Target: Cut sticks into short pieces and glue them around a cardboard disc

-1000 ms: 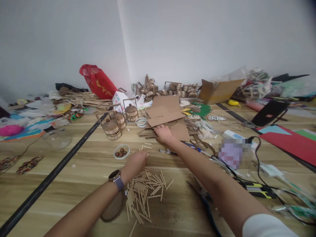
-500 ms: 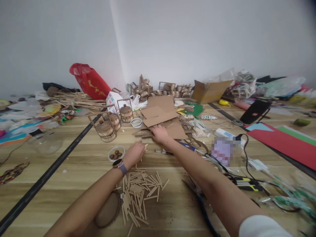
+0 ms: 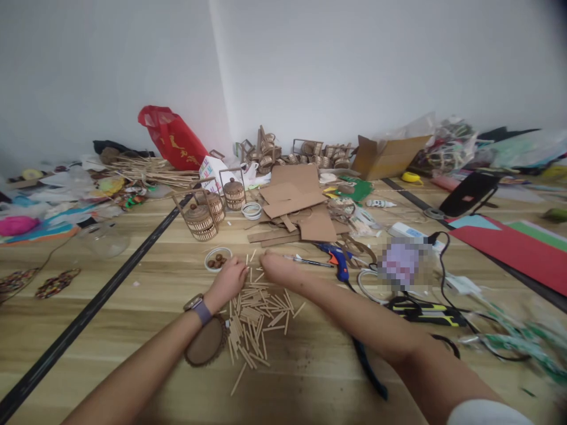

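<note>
The left hand and the right hand rest at the far edge of a pile of little sticks on the wooden floor. Both look curled, but I cannot tell if they grip any. A small bowl sits just past the left hand

The left hand lies with curled fingers on the far edge of a scattered pile of thin wooden sticks on the wooden floor. The right hand, blurred, is just beside it. A small bowl of brown beads sits just beyond the left hand, and a pen and a blue glue gun lie to the right of the right hand
</note>
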Tool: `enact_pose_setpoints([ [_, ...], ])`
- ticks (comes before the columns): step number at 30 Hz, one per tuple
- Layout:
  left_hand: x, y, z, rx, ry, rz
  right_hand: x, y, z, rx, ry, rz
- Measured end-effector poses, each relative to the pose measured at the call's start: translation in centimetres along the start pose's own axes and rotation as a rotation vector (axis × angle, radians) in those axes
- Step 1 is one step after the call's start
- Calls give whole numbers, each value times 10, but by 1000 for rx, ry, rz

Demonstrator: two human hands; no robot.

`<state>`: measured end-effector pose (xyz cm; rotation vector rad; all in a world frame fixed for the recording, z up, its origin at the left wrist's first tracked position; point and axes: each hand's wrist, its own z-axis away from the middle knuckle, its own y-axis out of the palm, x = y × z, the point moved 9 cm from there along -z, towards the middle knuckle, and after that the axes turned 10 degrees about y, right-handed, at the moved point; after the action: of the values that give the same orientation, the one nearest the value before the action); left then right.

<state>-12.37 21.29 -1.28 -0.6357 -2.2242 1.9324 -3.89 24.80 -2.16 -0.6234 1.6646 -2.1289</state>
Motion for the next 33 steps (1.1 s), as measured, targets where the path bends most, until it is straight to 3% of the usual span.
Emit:
enact_pose_setpoints([
  [5, -21, -15, 25, 58, 30, 77, 24, -2, 26, 56, -112, -131],
  [9, -49, -39, 74, 27, 24, 89, -2, -9, 63, 34, -113, -202],
  [11, -82, -31, 101, 114, 82, 168, -24, -5, 82, 51, -76, -205],
  [13, -116, -10, 124, 275, 104, 193, -39, 3, 95, 84, -44, -205],
  [16, -141, 17, 137, 404, 18, 126, -37, 9, 101, 90, -52, -237],
  [20, -131, 27, 125, 356, -116, 69, -1, 11, 91, 82, -156, -308],
  [26, -97, 14, 120, 167, -179, -89, 39, 11, 76, 44, -228, -390],
  [30, -92, 5, 131, 105, -197, -141, 34, 9, 74, -9, -189, -438],
  [33, -113, 0, 136, 41, -74, -129, 10, 0, 80, -67, -128, -477],
])
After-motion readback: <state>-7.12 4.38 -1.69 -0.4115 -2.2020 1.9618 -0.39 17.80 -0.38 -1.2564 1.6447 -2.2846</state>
